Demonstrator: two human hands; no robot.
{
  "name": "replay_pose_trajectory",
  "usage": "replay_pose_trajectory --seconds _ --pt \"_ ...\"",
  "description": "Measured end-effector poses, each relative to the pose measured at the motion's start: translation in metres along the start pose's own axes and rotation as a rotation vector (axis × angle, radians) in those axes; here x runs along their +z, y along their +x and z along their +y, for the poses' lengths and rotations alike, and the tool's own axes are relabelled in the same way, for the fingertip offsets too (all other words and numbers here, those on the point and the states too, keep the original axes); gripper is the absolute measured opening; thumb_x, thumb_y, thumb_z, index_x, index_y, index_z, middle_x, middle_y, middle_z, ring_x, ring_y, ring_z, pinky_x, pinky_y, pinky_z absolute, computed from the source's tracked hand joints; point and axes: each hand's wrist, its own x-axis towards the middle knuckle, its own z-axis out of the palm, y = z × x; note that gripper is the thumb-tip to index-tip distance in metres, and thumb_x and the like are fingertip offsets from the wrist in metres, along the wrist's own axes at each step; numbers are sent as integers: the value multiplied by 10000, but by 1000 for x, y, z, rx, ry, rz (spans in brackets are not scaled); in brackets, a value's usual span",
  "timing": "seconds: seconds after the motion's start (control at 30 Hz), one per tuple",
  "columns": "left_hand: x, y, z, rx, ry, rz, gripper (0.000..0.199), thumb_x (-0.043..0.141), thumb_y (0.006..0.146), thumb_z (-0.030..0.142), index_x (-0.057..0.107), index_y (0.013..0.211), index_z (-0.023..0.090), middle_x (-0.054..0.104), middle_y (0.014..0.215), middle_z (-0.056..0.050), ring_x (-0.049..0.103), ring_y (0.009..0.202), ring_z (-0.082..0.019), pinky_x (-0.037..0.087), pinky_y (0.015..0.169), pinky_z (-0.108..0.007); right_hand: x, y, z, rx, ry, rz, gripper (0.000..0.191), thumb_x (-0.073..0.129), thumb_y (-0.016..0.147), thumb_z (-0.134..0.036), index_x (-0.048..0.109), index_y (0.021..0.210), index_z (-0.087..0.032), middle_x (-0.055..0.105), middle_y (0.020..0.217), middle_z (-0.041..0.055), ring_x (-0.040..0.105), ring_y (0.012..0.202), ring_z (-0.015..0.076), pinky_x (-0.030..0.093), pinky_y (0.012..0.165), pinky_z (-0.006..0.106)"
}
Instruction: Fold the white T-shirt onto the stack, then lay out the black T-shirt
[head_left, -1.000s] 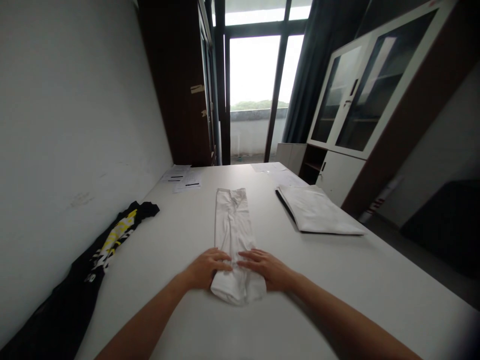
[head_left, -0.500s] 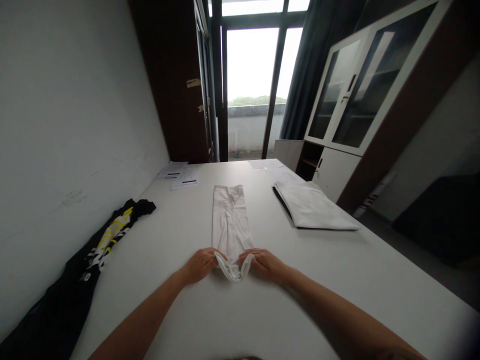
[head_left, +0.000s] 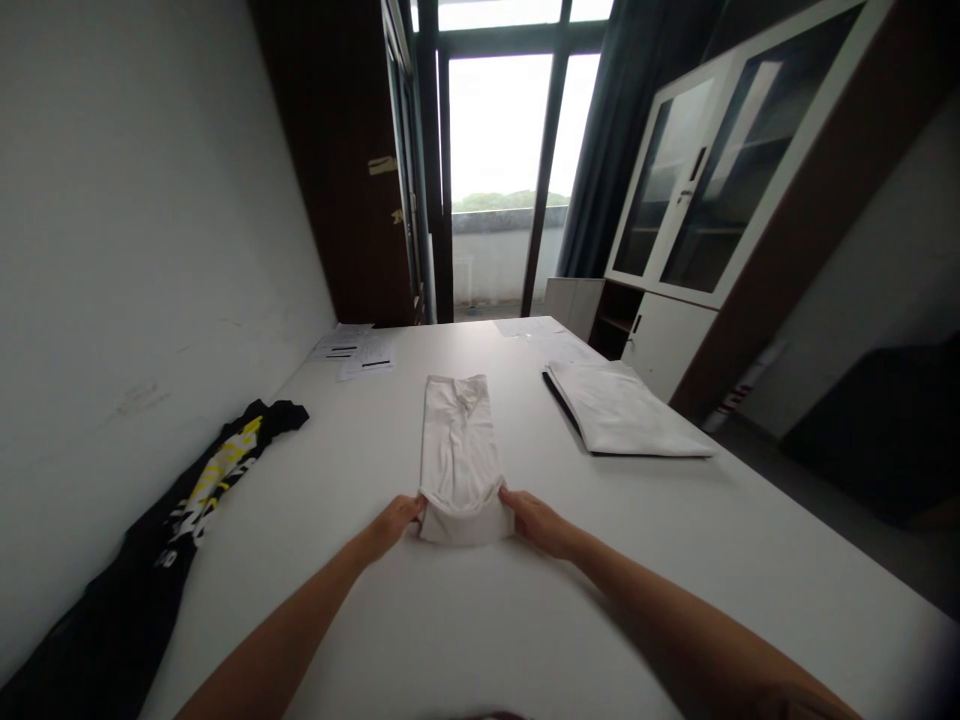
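Note:
A white garment (head_left: 459, 440), folded into a long narrow strip, lies on the table in front of me. Its near end is turned up and over, making a band across the strip with a curved, sagging edge. My left hand (head_left: 399, 522) pinches the left corner of that turned-up edge. At the opposite corner, my right hand (head_left: 534, 522) grips the cloth between thumb and fingers. Creases run lengthwise along the middle. The folding hides what kind of garment it is.
On the left lies a black garment (head_left: 150, 570) with yellow and white print, against the wall. A folded white cloth (head_left: 630, 410) with a dark underside rests on the right of the white table (head_left: 450, 630). Papers (head_left: 367, 352) lie at the far left; a cabinet (head_left: 675, 330) stands right.
The near end of the white garment, bunched and sagging toward me before, is now folded away from me and lies flatter. Both hands have moved slightly outward to its corners.

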Motion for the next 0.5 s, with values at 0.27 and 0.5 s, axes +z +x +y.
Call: replay_pose_trajectory --seconds 0.27,0.5 --pt "3 0 -1 -171 -412 -130 542 678 852 658 737 872 120 724 799 -100 685 797 -237 499 726 -314 0 -3 0 125 293 -25 545 628 904 -640 708 1149 -160 755 1109 133 665 1173 292 462 1089 456" --pt "-13 -5 -21 -359 -502 -382 518 666 888 617 735 999 115 751 892 -120 708 769 -224 546 721 -324 3 -7 1 166 310 -132 536 665 896 -623 728 1100 -131 753 1135 136 667 1172 303 420 1128 477"
